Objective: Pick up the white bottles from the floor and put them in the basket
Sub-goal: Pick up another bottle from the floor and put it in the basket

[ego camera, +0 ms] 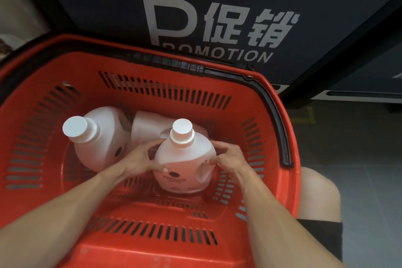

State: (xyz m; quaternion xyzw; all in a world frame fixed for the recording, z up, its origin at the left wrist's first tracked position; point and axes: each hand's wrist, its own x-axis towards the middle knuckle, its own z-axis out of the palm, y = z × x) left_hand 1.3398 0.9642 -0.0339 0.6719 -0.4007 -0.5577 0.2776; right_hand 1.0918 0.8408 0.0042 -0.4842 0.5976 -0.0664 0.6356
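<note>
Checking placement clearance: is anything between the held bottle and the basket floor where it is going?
Nothing visible. Both the left hand and right hand hold the upright bottle over bare basket floor; two other bottles lie beside and behind it.

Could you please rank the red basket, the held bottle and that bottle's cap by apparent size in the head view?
1. Red basket
2. Held white bottle
3. Its white cap
</note>
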